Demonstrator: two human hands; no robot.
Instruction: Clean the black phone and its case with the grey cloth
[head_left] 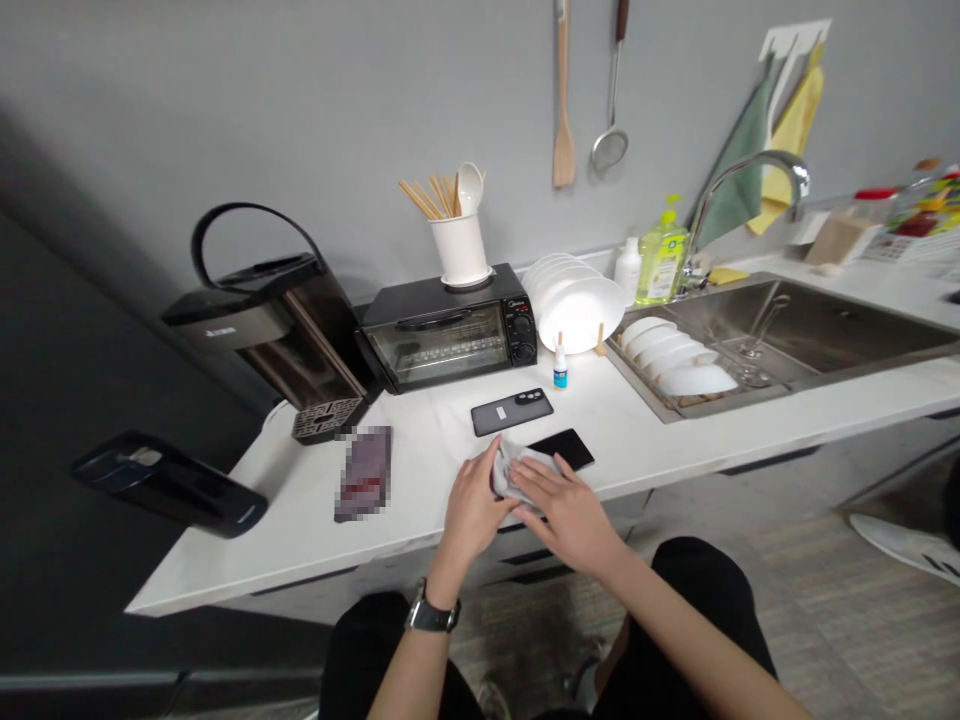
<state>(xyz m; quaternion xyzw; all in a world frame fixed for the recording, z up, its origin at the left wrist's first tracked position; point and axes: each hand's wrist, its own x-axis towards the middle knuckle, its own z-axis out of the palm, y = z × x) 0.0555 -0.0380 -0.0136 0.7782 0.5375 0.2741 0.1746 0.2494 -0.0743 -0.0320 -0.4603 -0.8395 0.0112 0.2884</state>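
Note:
A crumpled white cloth [513, 474] is between my two hands at the front edge of the counter. My left hand [474, 508] grips the cloth's left side, thumb and fingers curved round it. My right hand [564, 508] presses its fingers onto the cloth from the right. Whether something else lies under the cloth is hidden. Just behind my right hand, a black smartphone [568, 449] lies on the counter, partly covered. A dark phone case [512, 412] with camera cutouts lies farther back, near a small white-and-blue bottle [560, 372] standing upright.
A toaster oven [450, 340] carries a white utensil holder [459, 250]. Left are a black water dispenser [277, 330], a dark oblong device [172, 485] and a blurred-out purplish item [365, 472]. White plates [581, 312] stand before the sink [840, 365], which holds several bowls [694, 380].

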